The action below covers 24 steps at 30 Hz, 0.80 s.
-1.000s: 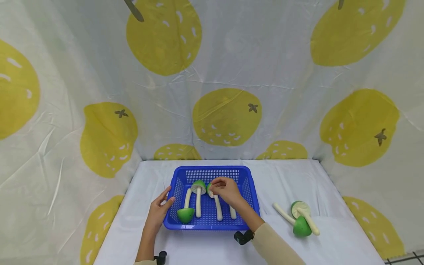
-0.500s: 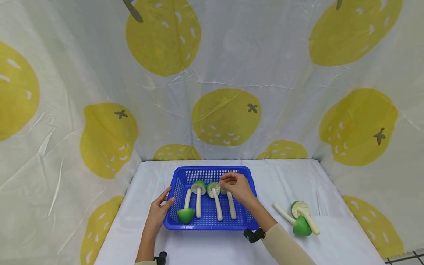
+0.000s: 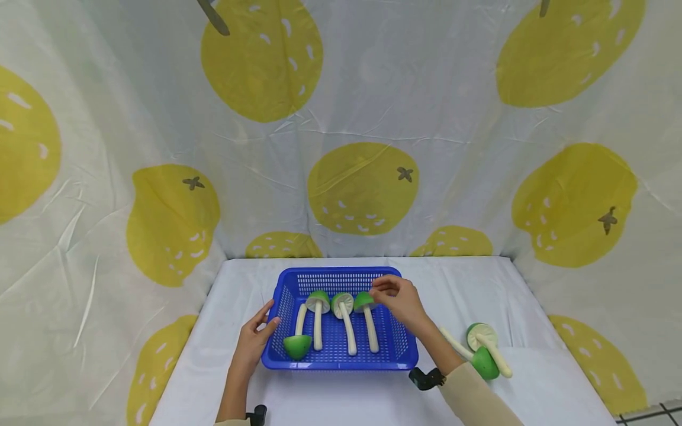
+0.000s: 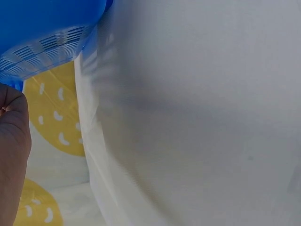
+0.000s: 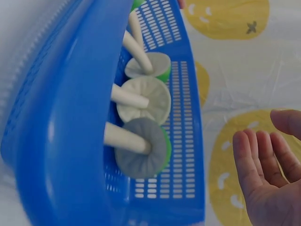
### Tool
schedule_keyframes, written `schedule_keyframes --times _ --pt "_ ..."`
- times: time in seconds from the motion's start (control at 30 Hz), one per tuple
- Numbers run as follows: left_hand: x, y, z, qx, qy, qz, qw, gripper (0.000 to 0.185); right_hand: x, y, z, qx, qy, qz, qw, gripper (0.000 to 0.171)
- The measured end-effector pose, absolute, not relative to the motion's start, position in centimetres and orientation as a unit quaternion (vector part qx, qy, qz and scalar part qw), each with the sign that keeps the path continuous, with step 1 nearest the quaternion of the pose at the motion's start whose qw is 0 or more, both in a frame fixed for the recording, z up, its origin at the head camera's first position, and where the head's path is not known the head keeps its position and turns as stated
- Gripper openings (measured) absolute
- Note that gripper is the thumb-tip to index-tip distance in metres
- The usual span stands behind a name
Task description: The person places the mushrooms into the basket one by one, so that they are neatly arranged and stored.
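A blue plastic basket (image 3: 341, 365) holds several toy mushrooms with green caps and white stems. From left to right lie a mushroom (image 3: 298, 347) with its cap toward me, then a mushroom (image 3: 318, 322), a mushroom (image 3: 348, 331) and a mushroom (image 3: 371, 334) with their caps away from me. My left hand (image 3: 253, 340) touches the basket's left rim, thumb and fingers spread apart. Above the basket's right side, my right hand (image 3: 402, 305) holds nothing. Its fingers are loosely bent, with a gap before the thumb in the right wrist view, beside the basket (image 5: 70, 122).
On the white cloth (image 3: 442, 296), right of the basket, a mushroom (image 3: 487, 343) lies crossed over another mushroom (image 3: 485, 362). Lemon-print curtains (image 3: 367, 89) stand behind and at both sides. A dark wrist camera (image 3: 426, 378) sits below my right hand.
My right hand has moved right, away from the middle mushrooms and past the rightmost one, uncovering their caps. My left hand stays at the basket's left rim.
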<state>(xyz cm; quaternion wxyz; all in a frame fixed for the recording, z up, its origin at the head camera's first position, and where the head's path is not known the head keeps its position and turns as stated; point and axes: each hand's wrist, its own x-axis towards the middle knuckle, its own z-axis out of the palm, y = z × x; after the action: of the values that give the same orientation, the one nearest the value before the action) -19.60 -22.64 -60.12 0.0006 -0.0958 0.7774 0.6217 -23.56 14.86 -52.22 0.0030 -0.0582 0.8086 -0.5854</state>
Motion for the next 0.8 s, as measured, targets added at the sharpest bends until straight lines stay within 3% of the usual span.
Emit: schedule_keyframes --times 0.37,0.8 --pt "-19.5 -22.8 -60.2 -0.094 0.781 0.617 -0.003 0.058 -23.0 18.3 -52.0 -0.049 0.819 -0.571 -0.029 0.029" --pt "-19.7 -22.8 -60.1 -0.091 0.775 0.626 0.005 0.056 -22.6 22.3 -53.8 0.021 0.802 -0.596 -0.028 0.035"
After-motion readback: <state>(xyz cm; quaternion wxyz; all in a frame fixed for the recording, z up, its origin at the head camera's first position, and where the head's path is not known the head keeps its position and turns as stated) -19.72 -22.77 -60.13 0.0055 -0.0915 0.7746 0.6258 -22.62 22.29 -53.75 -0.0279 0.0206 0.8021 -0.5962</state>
